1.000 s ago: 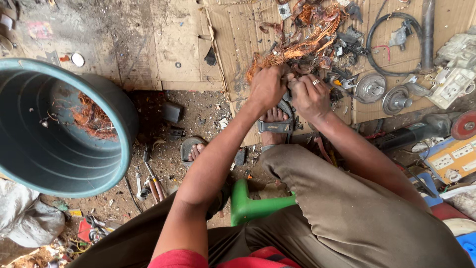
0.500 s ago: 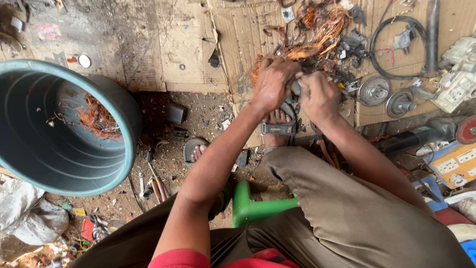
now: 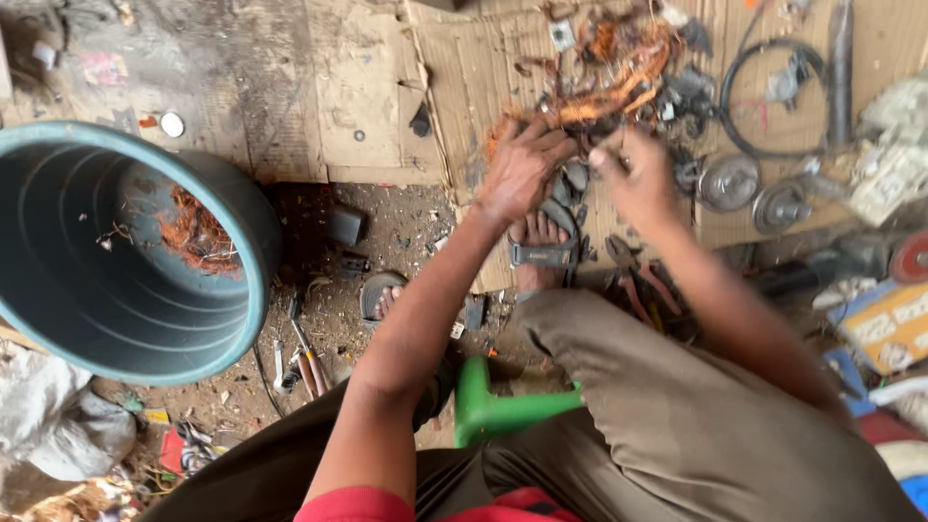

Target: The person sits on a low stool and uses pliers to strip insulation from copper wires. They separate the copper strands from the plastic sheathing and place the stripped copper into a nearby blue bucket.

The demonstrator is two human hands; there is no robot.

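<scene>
While we sit on the green stool (image 3: 503, 411), our left hand (image 3: 522, 174) presses fingers-together on a dark scrap part (image 3: 570, 184), and our right hand (image 3: 638, 179) pinches something too blurred to name. Copper wire tangle (image 3: 619, 68) lies at 12 o'clock, the grey tub (image 3: 256, 242) at 9. We should pull steadily, bracing the part firmly.

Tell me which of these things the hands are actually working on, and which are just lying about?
In the work:
left hand
right hand
tangle of copper wire
dark scrap part between the hands

Lying about:
teal tub with some copper wire inside
pliers
black cable loop
round metal discs
green stool
cardboard
</scene>
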